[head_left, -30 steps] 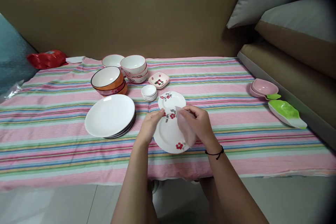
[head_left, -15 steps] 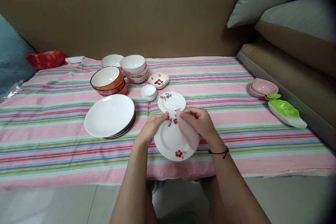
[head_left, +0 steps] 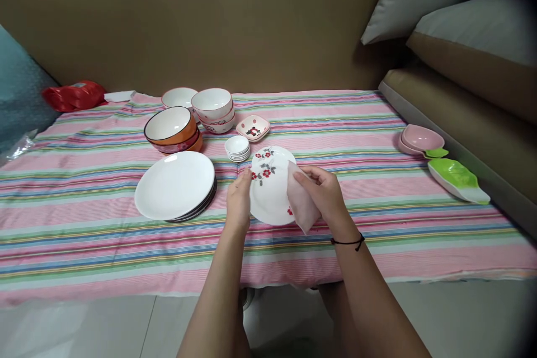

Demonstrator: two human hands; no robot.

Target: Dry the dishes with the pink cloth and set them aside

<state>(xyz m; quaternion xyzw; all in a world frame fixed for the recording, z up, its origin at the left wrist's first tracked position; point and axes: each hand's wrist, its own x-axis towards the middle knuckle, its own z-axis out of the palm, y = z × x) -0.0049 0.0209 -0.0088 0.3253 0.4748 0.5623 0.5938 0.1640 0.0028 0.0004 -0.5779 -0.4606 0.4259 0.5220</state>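
Note:
A white plate with red flowers and grey leaves [head_left: 272, 201] is held up in front of me, tilted toward me. My left hand [head_left: 239, 196] grips its left rim, thumb on the upper face. In my right hand [head_left: 325, 190] is a thin pale pink cloth [head_left: 301, 201], pinched and draped over the plate's right side. The fingers behind the cloth are partly hidden, so I cannot tell whether they also touch the rim. Just beyond, a second flowered plate [head_left: 282, 153] lies on the striped cloth, partly covered by the held one.
On the striped cloth [head_left: 398, 235], left of my hands, are stacked white plates [head_left: 176, 184], orange bowls [head_left: 170, 126], red-rimmed bowls [head_left: 213, 103], tiny white dishes [head_left: 237, 146] and a square pink dish [head_left: 253, 127]. Pink bowls [head_left: 422, 139] and a green leaf-shaped dish [head_left: 455, 179] lie right.
The held plate has tilted up and moved away from me. My left hand has shifted to its left rim, and the pink cloth now hangs more spread over its right side.

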